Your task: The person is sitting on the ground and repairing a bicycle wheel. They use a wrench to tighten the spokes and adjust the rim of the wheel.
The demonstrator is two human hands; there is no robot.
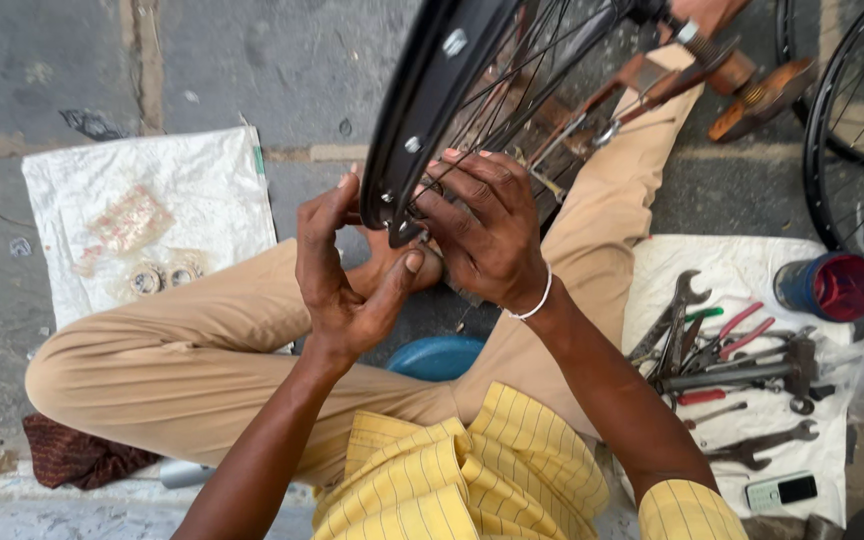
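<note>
A person sits cross-legged on the pavement in tan trousers (202, 350) and a yellow striped shirt (462, 470), with a black bicycle wheel rim (422, 110) standing upright between both hands. The left hand (347, 270) is on the near side of the rim, just left of its lowest part; its fingers curl up against the rim's outer edge and the thumb stretches right toward the other hand, almost meeting it below the rim. The right hand (482, 225), with a white bangle (535, 303) at the wrist, lies just right of the rim, fingers bent and pressed in among the spokes (522, 90) where they meet the rim. Both hands are closed around the rim's bottom section, pinching something small there; what it is cannot be told, since the fingers hide it.

Below the hands, between the knees, a blue bowl (437, 355) shows. Well to the left of the left hand a white sack (202, 190) lies on the ground with small round parts (162, 277) on it. To the right of the right forearm a white cloth (742, 260) carries spanners (677, 310), red-handled pliers (742, 330), a hammer (752, 372) and a small phone (780, 491). A blue and red tin (830, 287) stands at the cloth's far corner, beside a second wheel (857, 130).
</note>
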